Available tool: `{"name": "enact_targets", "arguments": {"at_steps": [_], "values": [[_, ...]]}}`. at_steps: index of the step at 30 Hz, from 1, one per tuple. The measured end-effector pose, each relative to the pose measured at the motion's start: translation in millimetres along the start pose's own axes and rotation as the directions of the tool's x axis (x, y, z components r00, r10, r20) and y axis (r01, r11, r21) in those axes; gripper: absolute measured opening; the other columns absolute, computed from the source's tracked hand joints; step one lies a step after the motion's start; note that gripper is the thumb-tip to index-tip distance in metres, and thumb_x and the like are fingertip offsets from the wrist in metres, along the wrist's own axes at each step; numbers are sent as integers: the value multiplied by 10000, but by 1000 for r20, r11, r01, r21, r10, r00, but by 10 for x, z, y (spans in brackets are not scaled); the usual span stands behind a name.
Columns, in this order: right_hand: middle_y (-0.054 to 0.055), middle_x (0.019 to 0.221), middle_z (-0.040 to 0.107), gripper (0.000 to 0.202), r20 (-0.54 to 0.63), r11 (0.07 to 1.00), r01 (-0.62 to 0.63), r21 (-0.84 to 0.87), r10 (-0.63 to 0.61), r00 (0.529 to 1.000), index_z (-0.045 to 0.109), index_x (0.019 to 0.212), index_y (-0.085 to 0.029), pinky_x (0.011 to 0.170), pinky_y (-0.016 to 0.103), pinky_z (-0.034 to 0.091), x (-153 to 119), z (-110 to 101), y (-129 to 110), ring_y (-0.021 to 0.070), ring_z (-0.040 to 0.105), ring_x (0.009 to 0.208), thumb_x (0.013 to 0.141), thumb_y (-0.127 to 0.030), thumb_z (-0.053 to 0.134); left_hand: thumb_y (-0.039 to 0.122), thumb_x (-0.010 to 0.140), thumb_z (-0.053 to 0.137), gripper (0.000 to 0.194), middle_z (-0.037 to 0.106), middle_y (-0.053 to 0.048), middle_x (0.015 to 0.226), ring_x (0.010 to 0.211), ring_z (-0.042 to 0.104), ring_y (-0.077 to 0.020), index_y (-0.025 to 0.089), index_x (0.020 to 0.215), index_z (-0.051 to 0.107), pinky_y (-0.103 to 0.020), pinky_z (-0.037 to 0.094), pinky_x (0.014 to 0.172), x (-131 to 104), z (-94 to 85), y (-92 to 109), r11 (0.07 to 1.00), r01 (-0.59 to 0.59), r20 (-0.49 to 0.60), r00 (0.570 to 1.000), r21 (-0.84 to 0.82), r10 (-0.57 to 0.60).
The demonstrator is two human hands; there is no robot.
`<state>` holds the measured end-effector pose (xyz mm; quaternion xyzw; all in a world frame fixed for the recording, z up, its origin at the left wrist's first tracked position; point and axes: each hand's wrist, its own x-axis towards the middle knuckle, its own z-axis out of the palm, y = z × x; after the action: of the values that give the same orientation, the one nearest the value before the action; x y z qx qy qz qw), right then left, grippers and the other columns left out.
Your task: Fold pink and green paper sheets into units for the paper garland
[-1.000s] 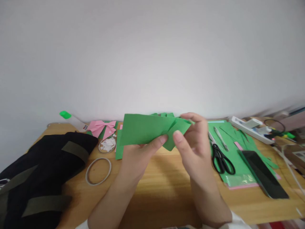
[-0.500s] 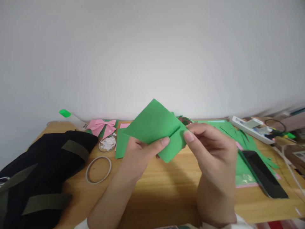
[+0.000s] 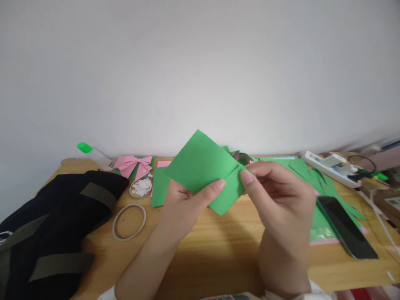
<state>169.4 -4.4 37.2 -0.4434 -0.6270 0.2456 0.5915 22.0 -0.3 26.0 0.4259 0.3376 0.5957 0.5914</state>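
Observation:
A piece of green paper (image 3: pixel 203 162) with a slit or fold line near its right side is held up above the wooden table (image 3: pixel 215 246). Its left part is pinched by my left hand (image 3: pixel 187 204), the thumb lying on the front and the fingers hidden behind. My right hand (image 3: pixel 278 191) grips the right edge of the paper between thumb and index finger, close to the end of the line. The other right fingers are curled.
A pink bow (image 3: pixel 133 166), a roll of white scraps (image 3: pixel 141 187) and a ring (image 3: pixel 129 223) lie left, beside a black bag (image 3: pixel 59 216). At right are green sheets (image 3: pixel 321 221), a phone (image 3: pixel 346 227) and a power strip (image 3: pixel 331 168).
The green paper has tilted slightly, its top corner shifting left, and the dark gap along its line has narrowed. My right hand has moved slightly right, still gripping the edge.

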Motion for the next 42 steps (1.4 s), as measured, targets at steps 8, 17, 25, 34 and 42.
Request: {"name": "enact_targets", "arguments": {"at_steps": [8, 17, 25, 34, 42], "values": [[-30, 628, 579, 135, 28, 997, 51, -58, -49, 998, 627, 749, -224, 528, 258, 438, -8, -10, -17, 120, 535, 598, 862, -158, 660, 223, 767, 788, 228, 777, -17, 1043, 990, 730, -208, 230, 992, 754, -292, 606, 880, 1, 5, 3, 995, -52, -1, 999, 81, 52], [-30, 672, 590, 165, 77, 989, 129, -77, -123, 989, 609, 756, -227, 600, 291, 420, -1, -11, -47, 125, 528, 634, 854, -99, 642, 203, 802, 758, 180, 770, 40, 1023, 992, 717, -177, 302, 952, 755, -307, 587, 927, -7, -5, -39, 989, -112, 0, 994, 93, 112], [-32, 677, 603, 163, 87, 988, 119, -97, -111, 990, 606, 747, -218, 590, 272, 420, 8, -25, -38, 111, 531, 630, 865, -112, 639, 194, 800, 757, 173, 775, 45, 1005, 975, 725, -173, 301, 937, 758, -288, 599, 901, -11, 4, -22, 993, -85, 12, 996, 84, 84], [-40, 653, 576, 170, 74, 985, 118, -127, -110, 991, 593, 742, -220, 583, 267, 412, -9, -9, -39, 100, 515, 620, 871, -120, 639, 167, 815, 736, 215, 779, 97, 965, 967, 732, -147, 353, 920, 752, -261, 593, 906, -21, 14, 45, 985, -100, 12, 995, 139, 100], [-63, 624, 560, 185, 39, 967, 137, -215, -132, 990, 570, 720, -205, 576, 233, 407, -5, 0, -38, 66, 504, 598, 865, -125, 653, 131, 804, 715, 167, 782, 60, 904, 872, 742, -159, 282, 873, 738, -265, 611, 827, -4, 26, 38, 954, -158, 12, 987, 255, 160]]}}
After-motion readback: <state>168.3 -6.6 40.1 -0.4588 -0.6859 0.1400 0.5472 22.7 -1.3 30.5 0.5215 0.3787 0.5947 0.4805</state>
